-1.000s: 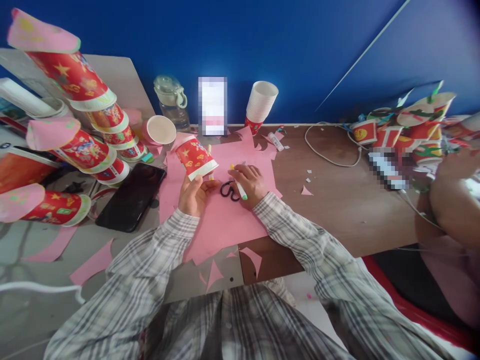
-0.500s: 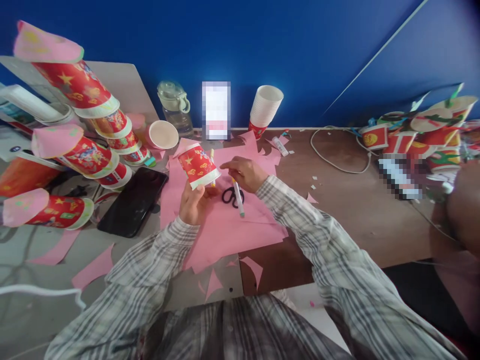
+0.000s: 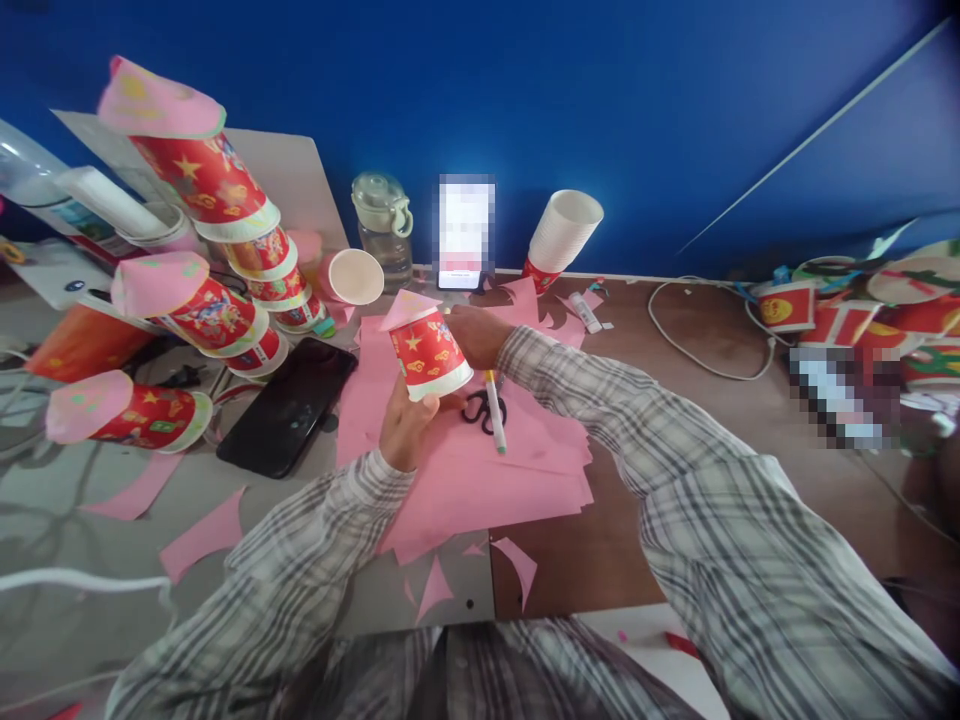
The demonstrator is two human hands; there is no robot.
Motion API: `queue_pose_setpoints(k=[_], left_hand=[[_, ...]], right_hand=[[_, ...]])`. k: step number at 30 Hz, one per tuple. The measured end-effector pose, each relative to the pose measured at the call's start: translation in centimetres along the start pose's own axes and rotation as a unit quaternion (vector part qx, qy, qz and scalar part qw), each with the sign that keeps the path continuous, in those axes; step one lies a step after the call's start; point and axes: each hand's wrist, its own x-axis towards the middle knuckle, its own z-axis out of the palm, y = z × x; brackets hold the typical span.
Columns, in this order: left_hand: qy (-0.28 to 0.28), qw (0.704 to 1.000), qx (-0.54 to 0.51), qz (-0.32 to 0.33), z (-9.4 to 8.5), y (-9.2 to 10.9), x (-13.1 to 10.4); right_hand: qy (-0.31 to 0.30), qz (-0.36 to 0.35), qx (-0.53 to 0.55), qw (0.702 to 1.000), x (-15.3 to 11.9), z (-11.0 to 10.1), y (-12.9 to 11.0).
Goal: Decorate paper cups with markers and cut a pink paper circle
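Note:
My left hand (image 3: 407,432) grips a red paper cup (image 3: 430,355) near its white rim, which faces down. The cup has a gold star print and a pink paper cone (image 3: 407,309) on its upper end. Just behind the cup is my right hand (image 3: 480,335); its fingers are mostly hidden, so whether they touch the cup or hold anything is unclear. Below the hands, a white marker (image 3: 495,412) lies across black-handled scissors (image 3: 474,412) on pink paper sheets (image 3: 480,490).
Red cups with pink tops, some stacked, stand on the left (image 3: 202,185). A black phone (image 3: 287,408) lies beside the paper. Behind are a water bottle (image 3: 382,225), a lit phone (image 3: 466,235), a cup stack (image 3: 564,235) and a glue stick (image 3: 585,312). More cups (image 3: 786,305) sit right.
My right hand has moved left, from the cup's right side to behind it. The cup is still in my left hand. The whole view has shifted, with things appearing further right.

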Motion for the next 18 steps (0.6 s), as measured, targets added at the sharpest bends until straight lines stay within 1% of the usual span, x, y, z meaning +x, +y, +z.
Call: queue_pose_setpoints(k=[1,2,3,6,8,9,11,13,14,15,16,18], left_hand=[[-0.006,1.0,0.005,0.006,0.1,0.1,-0.1],[-0.014,1.0,0.01,0.012,0.1,0.2,-0.3],[-0.022,1.0,0.015,0.016,0.2,0.2,-0.4],[-0.034,0.999,0.016,0.018,0.2,0.3,-0.6],[-0.039,0.999,0.007,0.008,0.2,0.2,-0.6],[-0.041,0.999,0.003,0.001,0.1,0.2,-0.5],[-0.047,0.999,-0.001,-0.023,0.0,0.1,-0.4],[-0.052,0.997,-0.001,-0.049,-0.1,0.2,-0.3],[-0.057,0.996,-0.002,-0.063,-0.1,0.2,-0.3],[-0.062,0.995,-0.005,-0.076,-0.1,0.2,-0.2],[-0.069,0.994,-0.008,-0.087,0.0,0.3,-0.2],[-0.082,0.991,-0.014,-0.105,0.3,0.4,-0.2]], right_hand=[[-0.018,-0.023,-0.01,1.0,-0.3,-0.4,0.5],[-0.019,-0.032,-0.018,0.999,-0.8,-0.8,1.0],[0.0,-0.029,-0.019,0.999,-1.6,-1.3,1.5],[0.089,-0.011,0.017,0.996,-4.6,-2.3,2.4],[0.149,0.002,0.04,0.988,-7.0,-2.7,2.1],[0.181,0.014,0.057,0.982,-8.1,-2.9,1.6],[0.27,0.06,0.095,0.956,-10.0,-3.1,-0.1],[0.352,0.13,0.133,0.917,-11.3,-3.2,-2.4],[0.379,0.155,0.166,0.897,-11.7,-3.2,-3.6],[0.401,0.166,0.211,0.876,-12.0,-3.2,-4.7],[0.421,0.164,0.256,0.855,-12.2,-3.1,-5.8],[0.449,0.143,0.328,0.819,-12.3,-2.9,-7.7]])
